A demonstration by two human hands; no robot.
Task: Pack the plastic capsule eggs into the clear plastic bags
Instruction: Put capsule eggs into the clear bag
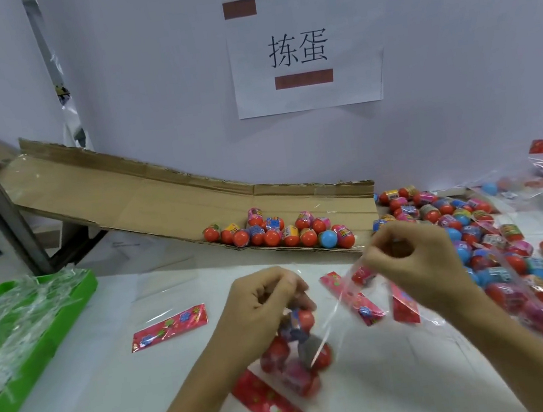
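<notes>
Hands meet at the lower middle of the frame over a white table (99,401). The left hand (260,314) has its fingers curled round the top of a thin, glossy clear bag (312,342), which sags under several round red eggs (279,357) with bright printed wrappers. The right hand (412,260) is curled too, pinching the crinkly film of the bag's open mouth and pulling it up and to the right. A red flowered card strip (276,409) lies at the bag's lower end; another flat strip (168,326) rests on the table to the left, apart from the hands. Behind them, a corrugated cardboard ramp (159,200) slopes down from the upper left, with a cluster of red and blue eggs (280,229) gathered at its low end. More loose eggs (496,245) crowd the table on the right, partly hidden by the right wrist. At the far left a green slatted plastic tray (78,293) holds crumpled clear film. A white paper sign (304,49) with two printed characters hangs on the pale wall at the upper middle.
</notes>
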